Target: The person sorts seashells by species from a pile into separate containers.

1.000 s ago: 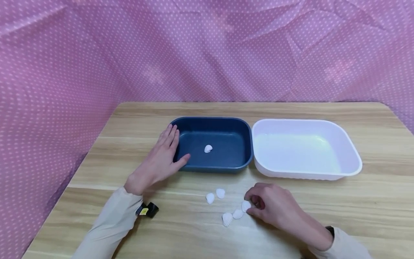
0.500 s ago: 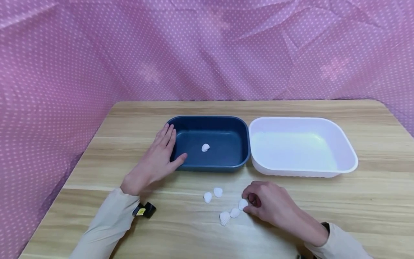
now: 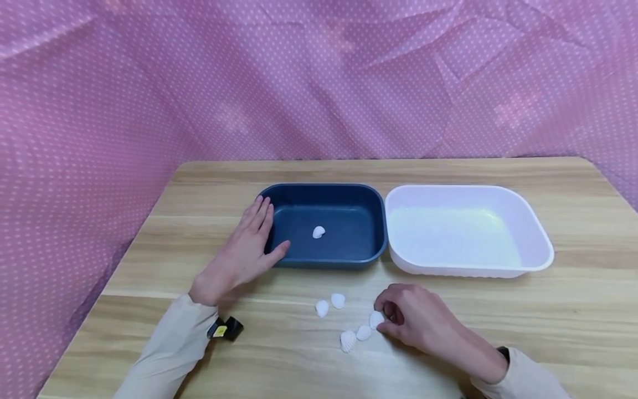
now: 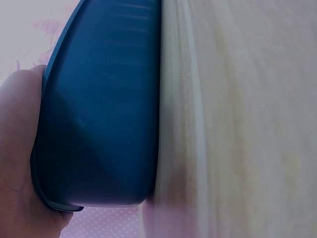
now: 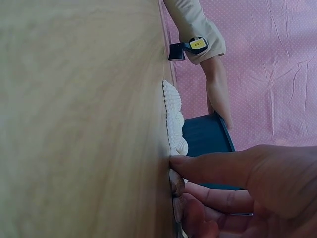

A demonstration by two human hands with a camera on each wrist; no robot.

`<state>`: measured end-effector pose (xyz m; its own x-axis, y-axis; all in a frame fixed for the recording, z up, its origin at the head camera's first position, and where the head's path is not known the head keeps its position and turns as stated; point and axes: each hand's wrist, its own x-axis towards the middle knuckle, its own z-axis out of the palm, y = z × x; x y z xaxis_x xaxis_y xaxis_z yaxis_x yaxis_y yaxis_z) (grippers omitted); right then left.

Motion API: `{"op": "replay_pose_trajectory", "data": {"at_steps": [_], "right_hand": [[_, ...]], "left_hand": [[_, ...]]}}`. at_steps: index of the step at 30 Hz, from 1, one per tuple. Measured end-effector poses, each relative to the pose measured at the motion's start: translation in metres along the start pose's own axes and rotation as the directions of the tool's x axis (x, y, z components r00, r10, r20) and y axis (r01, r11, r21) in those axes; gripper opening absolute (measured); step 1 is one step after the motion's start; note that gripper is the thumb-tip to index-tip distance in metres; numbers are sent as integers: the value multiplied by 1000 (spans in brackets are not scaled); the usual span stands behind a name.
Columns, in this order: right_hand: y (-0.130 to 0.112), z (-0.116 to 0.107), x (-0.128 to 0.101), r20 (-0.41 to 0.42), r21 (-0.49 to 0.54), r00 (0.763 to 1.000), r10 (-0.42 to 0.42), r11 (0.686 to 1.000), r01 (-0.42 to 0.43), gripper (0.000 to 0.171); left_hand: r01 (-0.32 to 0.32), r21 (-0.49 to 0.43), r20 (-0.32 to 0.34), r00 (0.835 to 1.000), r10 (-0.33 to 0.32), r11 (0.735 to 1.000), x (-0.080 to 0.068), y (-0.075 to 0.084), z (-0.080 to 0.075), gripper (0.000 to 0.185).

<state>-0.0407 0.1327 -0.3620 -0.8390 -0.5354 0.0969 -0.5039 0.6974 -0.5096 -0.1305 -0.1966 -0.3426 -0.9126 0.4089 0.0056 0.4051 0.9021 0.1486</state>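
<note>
Landmark: we take the dark blue tray (image 3: pixel 349 252) on the wooden table (image 3: pixel 573 332) as our reference for every place below.

Trays: we count two, the dark blue tray and a white tray (image 3: pixel 540 244) just beside it on its right, their rims touching or nearly so.

Shells in all: we count six white shells.

Shell in the tray: one shell (image 3: pixel 318 232) lies on the floor of the dark blue tray, near its middle.

Shells on the table: we count five, all in front of the dark blue tray. Two form a pair (image 3: pixel 330 305) nearer its front wall. Three lie in a short line further forward and to the right: the front shell (image 3: pixel 348 341), the middle shell (image 3: pixel 364 332) and the pinched shell (image 3: pixel 376 320).

Left hand (image 3: pixel 244 252): we see it lying flat with straight fingers against the left end of the dark blue tray (image 4: pixel 104 124), the thumb along the front corner. It presses or rests there and grips nothing.

Right hand (image 3: pixel 416 318): we see it in front of the dark blue tray's right end, fingers curled, with thumb and fingertips (image 5: pixel 198 171) closed on the pinched shell, which is down on the table.

Sleeves: we count two beige ones.

Clip: one small black device with a yellow label (image 3: pixel 226 329) sits at the left cuff, forward and left of the dark blue tray.

Backdrop: pink dotted cloth (image 3: pixel 319 83) hangs behind the dark blue tray.
</note>
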Motion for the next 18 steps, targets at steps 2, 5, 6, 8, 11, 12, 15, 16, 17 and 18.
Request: {"op": "replay_pose_trajectory", "data": {"at_steps": [2, 5, 6, 8, 11, 12, 15, 16, 17, 18], "right_hand": [[1, 0, 0, 5, 17, 1000, -3, 1000, 2, 22], [1, 1, -1, 9, 34, 1000, 1, 999, -1, 22], [1, 1, -1, 10, 36, 1000, 3, 999, -4, 22], [2, 1, -2, 9, 31, 1000, 6, 1000, -6, 22], [2, 0, -2, 10, 23, 1000, 10, 1000, -11, 22], [2, 0, -2, 11, 23, 1000, 9, 1000, -10, 22], [1, 0, -2, 12, 29, 1000, 6, 1000, -6, 22], [1, 0, -2, 11, 32, 1000, 4, 999, -4, 22], [1, 0, -2, 10, 35, 1000, 2, 999, -3, 22], [1, -1, -1, 7, 35, 1000, 0, 999, 0, 23]], "left_hand": [[7, -2, 4, 1000, -7, 1000, 0, 1, 0, 89], [16, -2, 6, 1000, -16, 1000, 0, 2, 0, 88], [18, -1, 5, 1000, -18, 1000, 0, 2, 0, 88], [15, 3, 4, 1000, -15, 1000, 0, 2, 0, 88], [15, 0, 4, 1000, -15, 1000, 0, 3, 1, 88], [18, -3, 3, 1000, -18, 1000, 0, 3, 1, 88], [28, -13, 2, 1000, -28, 1000, -1, 4, 1, 88], [29, -15, 1, 1000, -29, 999, -1, 4, 1, 88], [30, -15, 2, 1000, -30, 999, -1, 3, 0, 88], [32, -16, 3, 999, -32, 999, -1, 3, 0, 87]]}}
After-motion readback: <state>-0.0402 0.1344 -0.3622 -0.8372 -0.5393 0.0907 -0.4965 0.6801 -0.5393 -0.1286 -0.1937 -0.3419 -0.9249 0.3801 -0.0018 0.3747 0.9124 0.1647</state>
